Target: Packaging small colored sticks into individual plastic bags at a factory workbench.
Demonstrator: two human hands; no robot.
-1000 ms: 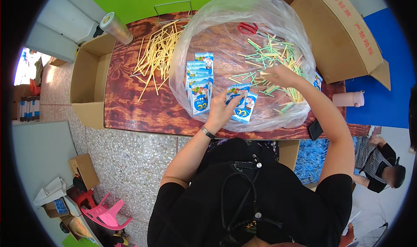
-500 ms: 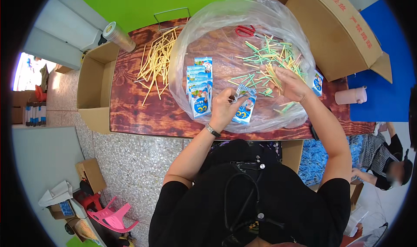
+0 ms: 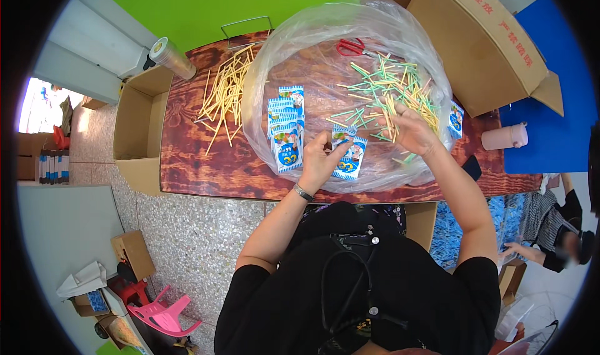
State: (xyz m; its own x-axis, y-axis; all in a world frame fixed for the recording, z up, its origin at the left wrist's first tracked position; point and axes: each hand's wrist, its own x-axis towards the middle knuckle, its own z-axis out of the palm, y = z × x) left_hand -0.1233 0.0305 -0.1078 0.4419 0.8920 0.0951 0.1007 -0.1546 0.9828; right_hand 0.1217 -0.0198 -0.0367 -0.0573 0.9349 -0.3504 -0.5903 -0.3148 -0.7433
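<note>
My left hand (image 3: 319, 161) is closed in a pinch on a small blue-and-white packet (image 3: 342, 134), held over another such packet (image 3: 347, 165) near the table's front edge. To its left lies an overlapping row of matching packets (image 3: 287, 149). My right hand (image 3: 415, 131) is closed around a few thin yellowish sticks (image 3: 389, 116), their ends pointing down and away. Just beyond it spreads a loose pile of green and pale-yellow sticks (image 3: 400, 80). Everything here rests on a clear plastic sheet (image 3: 312, 61) with a bunched rim.
Red-handled scissors (image 3: 351, 47) lie at the sheet's far side. More yellow sticks (image 3: 228, 92) are heaped at the left, near a tumbler (image 3: 172, 58). A big cardboard box (image 3: 475, 49) and a pink bottle (image 3: 504, 136) stand at the right. Another person (image 3: 553, 230) is at the far right.
The packet in my left hand has gone from crumpled and raised to flatter. My right hand has shifted slightly downward with its sticks. The person at right has moved an arm.
</note>
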